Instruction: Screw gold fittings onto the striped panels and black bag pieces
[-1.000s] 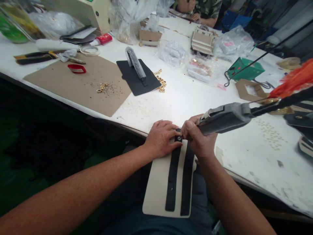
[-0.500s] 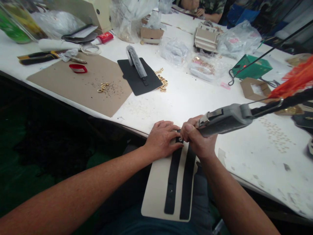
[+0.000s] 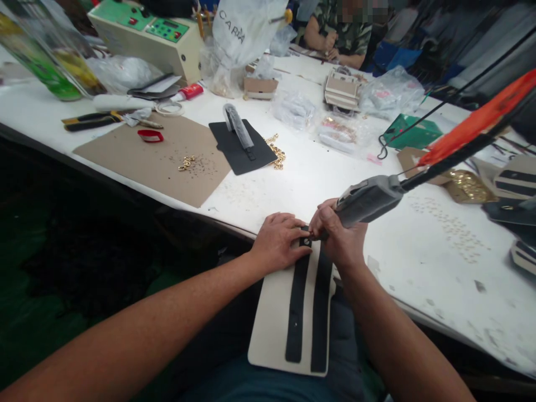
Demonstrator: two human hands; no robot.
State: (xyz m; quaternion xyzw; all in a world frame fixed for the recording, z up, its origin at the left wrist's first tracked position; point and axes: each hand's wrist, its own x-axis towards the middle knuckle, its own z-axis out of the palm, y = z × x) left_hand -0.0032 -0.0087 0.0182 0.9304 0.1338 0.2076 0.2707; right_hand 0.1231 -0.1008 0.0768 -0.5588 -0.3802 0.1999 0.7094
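A beige panel (image 3: 272, 329) with two black strips rests over my lap, its far end at the table edge. My left hand (image 3: 280, 241) lies on that far end, fingers stretched out, with thumb and forefinger either side of a small round screw (image 3: 307, 242) on the left black strip (image 3: 298, 301). Close beside it, my right hand (image 3: 341, 237) is wrapped round a grey electric screwdriver (image 3: 371, 198), tilted with its cord end up to the right. The tool's tip is hidden by my fingers. A second small metal dot shows lower on the left strip.
A black panel with a wrapped handle (image 3: 259, 148) lies on the white table by gold hardware (image 3: 276, 156). Brown board (image 3: 163, 167), pliers (image 3: 92, 120), plastic bags (image 3: 293, 109) and a green box (image 3: 412, 133) stand around. A person (image 3: 335, 42) sits across the table.
The view has tilted up and turned slightly right, showing more of the machine and the person opposite. Both hands stay at the panel's far end; the screwdriver's angle has shifted slightly.
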